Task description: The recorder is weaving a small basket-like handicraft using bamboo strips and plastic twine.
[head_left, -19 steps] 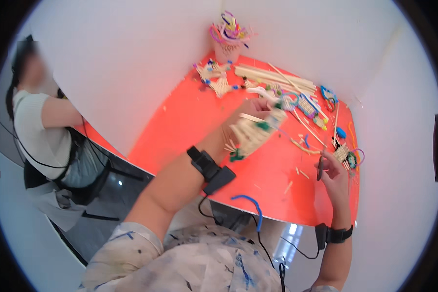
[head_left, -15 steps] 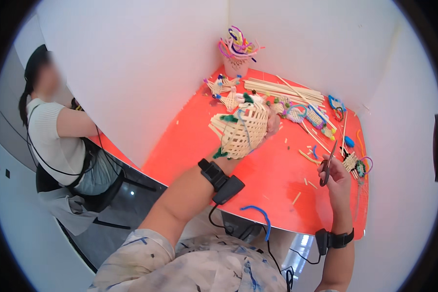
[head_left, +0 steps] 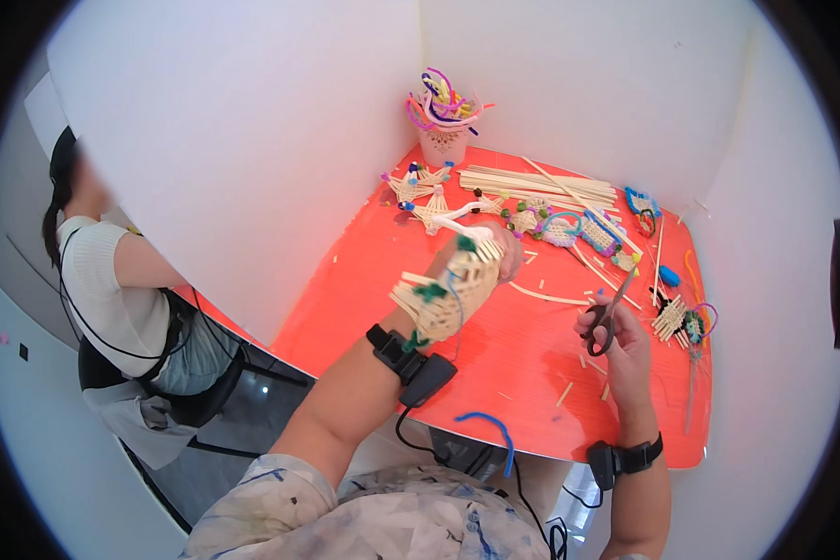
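In my left hand (head_left: 508, 254) is a piece woven from pale flat strips (head_left: 465, 291), tilted above the table over my wrist. Loose strip ends stick out of its near left side, and dark green fuzzy stems are tucked into it. A white fuzzy stem (head_left: 457, 227) curves out at its far end. My left fingers close on that far end, mostly hidden behind the weave. Dark-handled scissors (head_left: 604, 325) are gripped in my right hand (head_left: 629, 353), their blades pointing away and up. A thin curved pale strip (head_left: 551, 296) lies between my hands.
At the back, a white pot (head_left: 443, 147) holds colourful fuzzy stems beside a bundle of pale strips (head_left: 532, 187). Several small woven ornaments (head_left: 560, 230) lie along the far side. A blue stem (head_left: 495, 425) hangs at the near edge. A co-worker (head_left: 131, 289) sits left, beyond a white partition.
The woven piece has turned in my left hand, showing less of its open lattice and more of the white stem. My right hand has moved slightly left with the scissors.
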Demonstrator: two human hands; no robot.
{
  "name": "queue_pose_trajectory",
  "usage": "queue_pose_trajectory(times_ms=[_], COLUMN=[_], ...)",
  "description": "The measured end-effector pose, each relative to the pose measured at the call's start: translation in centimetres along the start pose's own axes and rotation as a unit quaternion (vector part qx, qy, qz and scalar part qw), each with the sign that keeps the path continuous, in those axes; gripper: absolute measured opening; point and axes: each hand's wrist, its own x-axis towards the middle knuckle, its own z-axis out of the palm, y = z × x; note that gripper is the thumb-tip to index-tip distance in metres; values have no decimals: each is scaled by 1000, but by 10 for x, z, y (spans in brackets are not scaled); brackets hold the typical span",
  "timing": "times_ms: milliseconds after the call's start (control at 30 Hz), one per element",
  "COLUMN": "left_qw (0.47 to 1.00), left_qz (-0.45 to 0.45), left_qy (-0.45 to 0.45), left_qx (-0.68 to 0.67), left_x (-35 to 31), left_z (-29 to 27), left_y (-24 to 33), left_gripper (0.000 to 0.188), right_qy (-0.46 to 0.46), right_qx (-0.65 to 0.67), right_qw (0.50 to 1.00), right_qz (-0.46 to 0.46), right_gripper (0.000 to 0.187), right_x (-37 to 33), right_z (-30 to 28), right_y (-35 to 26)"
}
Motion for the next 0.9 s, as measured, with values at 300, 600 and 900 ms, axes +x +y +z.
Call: queue_pose_trajectory(times_ms=[300, 600, 900], left_qw=[779, 651, 691], left_qz=[-195, -103, -156], left_qy=[113, -1, -4], left_qx=[585, 752, 706], left_x=[18, 18, 14], left_z=[70, 87, 84], left_y=[34, 15, 4], left_gripper=[5, 7, 8], right_qy=[62, -52, -95], right_qx=[-110, -513, -627], right_qw=[992, 836, 739], right_qz=[-10, -188, -226], right_gripper=[45, 54, 53], right_x=[-1, -25, -22], right_z=[-5, -3, -2], right_y=[-10, -62, -74])
